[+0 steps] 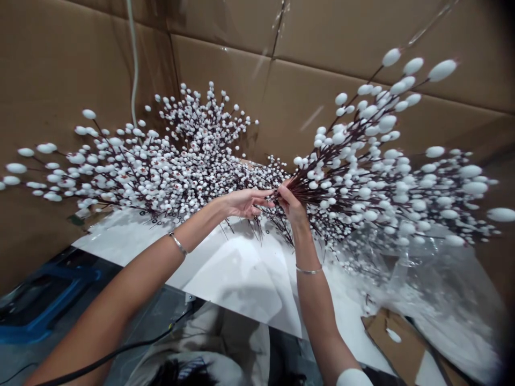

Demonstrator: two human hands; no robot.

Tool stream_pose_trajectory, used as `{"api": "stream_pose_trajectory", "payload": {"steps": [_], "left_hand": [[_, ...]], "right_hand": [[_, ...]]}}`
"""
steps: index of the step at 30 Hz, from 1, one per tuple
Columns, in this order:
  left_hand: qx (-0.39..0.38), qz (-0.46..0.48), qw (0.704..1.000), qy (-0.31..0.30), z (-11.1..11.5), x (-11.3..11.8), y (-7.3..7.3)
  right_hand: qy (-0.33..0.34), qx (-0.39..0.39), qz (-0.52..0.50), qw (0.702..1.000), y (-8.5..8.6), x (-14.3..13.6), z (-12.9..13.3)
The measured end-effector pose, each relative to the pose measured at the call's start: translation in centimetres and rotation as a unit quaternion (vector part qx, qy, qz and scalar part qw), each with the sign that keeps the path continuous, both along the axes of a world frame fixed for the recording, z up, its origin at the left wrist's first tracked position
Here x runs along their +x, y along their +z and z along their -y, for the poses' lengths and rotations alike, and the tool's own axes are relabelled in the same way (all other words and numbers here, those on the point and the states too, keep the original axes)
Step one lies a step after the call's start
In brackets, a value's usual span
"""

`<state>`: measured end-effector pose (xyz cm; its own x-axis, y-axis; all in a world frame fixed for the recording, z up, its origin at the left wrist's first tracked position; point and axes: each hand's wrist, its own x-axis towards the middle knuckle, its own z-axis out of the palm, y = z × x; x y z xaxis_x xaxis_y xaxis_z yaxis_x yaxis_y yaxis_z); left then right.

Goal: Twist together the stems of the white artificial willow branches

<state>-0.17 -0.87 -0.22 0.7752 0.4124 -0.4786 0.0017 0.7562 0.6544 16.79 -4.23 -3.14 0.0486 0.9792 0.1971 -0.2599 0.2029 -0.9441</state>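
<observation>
Above a white tabletop (241,279), 2 bare forearms reach forward, each with a thin bracelet at the wrist. The right hand (290,206) is closed around the dark stems of a bunch of white-berry sprays (374,171), which fans up and to the right, clear of the table. The left hand (243,202) is partly open, fingers extended, its fingertips touching the stem ends just beside the right hand. A much larger heap of the same berry sprays (161,166) lies spread across the far left of the table against a brown cardboard wall (322,91).

Judging by the 2 masses, only a smaller share has been gathered into the held bunch, and most sprays lie loose in the heap.

Clear plastic wrap (426,268) sits crumpled at the right, and a scrap of cardboard (398,338) lies near the table's front edge. Whether the stems in the right hand are tied or loose cannot be made out. The left fingertips may pinch 1 stem or merely touch; this is unclear. Picture edges are blurred and stretched.
</observation>
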Motion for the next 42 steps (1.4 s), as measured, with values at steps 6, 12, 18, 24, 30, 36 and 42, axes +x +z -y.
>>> {"api": "stream_pose_trajectory", "payload": {"steps": [6, 12, 18, 24, 30, 36, 42], "left_hand": [[0.039, -0.015, 0.999, -0.022, 0.3, -0.4, 0.0], [0.037, -0.017, 0.999, -0.025, 0.6, -0.3, 0.3], [0.025, -0.016, 0.999, -0.019, 0.9, -0.1, 0.4], [0.084, -0.001, 0.996, -0.038, 1.0, -0.2, 0.1], [0.138, -0.002, 0.989, -0.044, 1.1, -0.8, 0.3], [0.128, 0.026, 0.991, -0.023, 1.8, -0.7, 0.0], [0.141, 0.09, 0.984, 0.055, 3.8, 0.7, 0.2]], "right_hand": [[0.029, -0.028, 0.017, 0.999, 0.3, 0.4, 0.5], [0.04, -0.022, 0.026, 0.999, 0.6, 0.5, 0.7], [0.048, -0.005, 0.021, 0.999, 0.7, 0.7, 0.7], [0.055, -0.008, 0.017, 0.998, 0.9, 0.8, 0.9], [0.075, 0.025, 0.039, 0.996, 0.9, 0.6, 0.9], [0.044, 0.017, 0.03, 0.998, 1.4, 0.1, 1.4], [0.022, 0.055, -0.008, 0.998, 1.6, 0.1, 1.4]]}}
